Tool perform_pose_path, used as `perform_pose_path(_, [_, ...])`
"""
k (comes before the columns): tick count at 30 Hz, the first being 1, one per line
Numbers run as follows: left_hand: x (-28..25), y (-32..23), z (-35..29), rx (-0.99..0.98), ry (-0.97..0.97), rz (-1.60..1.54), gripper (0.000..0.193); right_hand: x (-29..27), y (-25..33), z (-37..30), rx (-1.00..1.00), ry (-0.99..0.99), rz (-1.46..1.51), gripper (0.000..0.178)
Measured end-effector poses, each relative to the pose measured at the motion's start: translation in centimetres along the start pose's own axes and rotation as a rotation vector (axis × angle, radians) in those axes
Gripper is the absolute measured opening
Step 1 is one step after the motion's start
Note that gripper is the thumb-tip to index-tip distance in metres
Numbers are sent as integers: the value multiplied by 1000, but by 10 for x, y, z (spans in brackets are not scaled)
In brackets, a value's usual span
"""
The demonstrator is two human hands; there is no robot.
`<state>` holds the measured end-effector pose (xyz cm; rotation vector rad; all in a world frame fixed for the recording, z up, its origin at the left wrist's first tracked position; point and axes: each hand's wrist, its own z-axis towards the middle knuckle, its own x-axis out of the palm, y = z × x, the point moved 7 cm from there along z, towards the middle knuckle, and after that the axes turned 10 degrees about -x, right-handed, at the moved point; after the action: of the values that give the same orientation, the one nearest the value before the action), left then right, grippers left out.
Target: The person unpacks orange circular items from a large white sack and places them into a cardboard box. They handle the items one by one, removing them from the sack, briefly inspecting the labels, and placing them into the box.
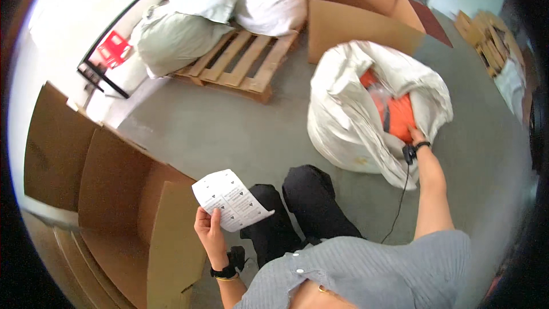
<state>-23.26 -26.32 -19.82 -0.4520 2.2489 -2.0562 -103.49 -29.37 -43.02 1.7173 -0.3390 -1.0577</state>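
Note:
My left hand (210,230) pinches the lower left edge of a white sheet of paper (224,199), printed with small black triangles and lines of text. The sheet is tilted above my left knee. At arm's length to the right, my right hand (418,135) reaches into the mouth of a big white woven sack (337,109). Its fingers are closed on the near edge of an orange bundle (402,115) with a dark grey strip; the fingertips are partly hidden. Clear plastic shows beside the orange material inside the sack.
An open cardboard box (117,194) stands close on my left. Behind the sack is another open carton (357,28). Full white sacks (177,40) lie on and beside a wooden pallet (240,68). A red plastic stool (114,50) and flattened cardboard (486,40) sit farther off. A cable (398,212) hangs from my right wrist.

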Motion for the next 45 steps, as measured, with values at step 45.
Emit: perform_pose_path(45, [-23, 32, 15, -114, 80, -8, 23, 53, 80, -131, 303, 215, 670, 33])
